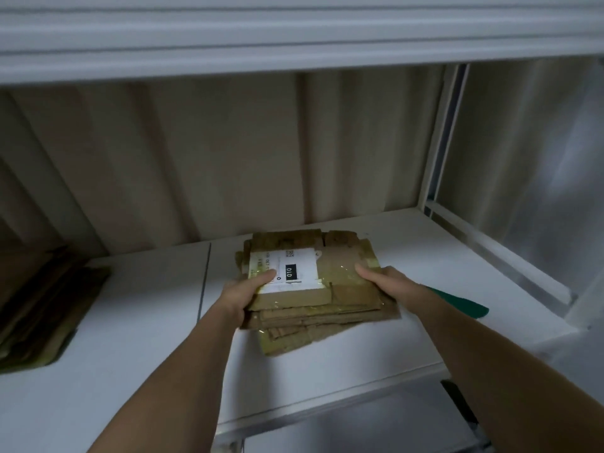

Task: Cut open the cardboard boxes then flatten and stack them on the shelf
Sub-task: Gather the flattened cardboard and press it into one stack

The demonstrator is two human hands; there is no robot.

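Left hand (243, 294) grips the left edge of the flattened boxes (313, 282), thumb on the white label (284, 271). Right hand (380, 282) grips the right edge, thumb on top. The boxes lie stacked on the white shelf (130, 338), mid-depth. A green item (461, 304) lies just right of the stack. More flattened cardboard (42, 305) sits at the shelf's left end.

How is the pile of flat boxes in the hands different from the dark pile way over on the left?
The middle pile is gripped by the left hand and right hand; nobody touches the left pile. The middle pile has a white label on top; none shows on the left pile. The middle pile is well lit; the left pile sits in shadow, partly out of view. Both are flattened cardboard on the white shelf.
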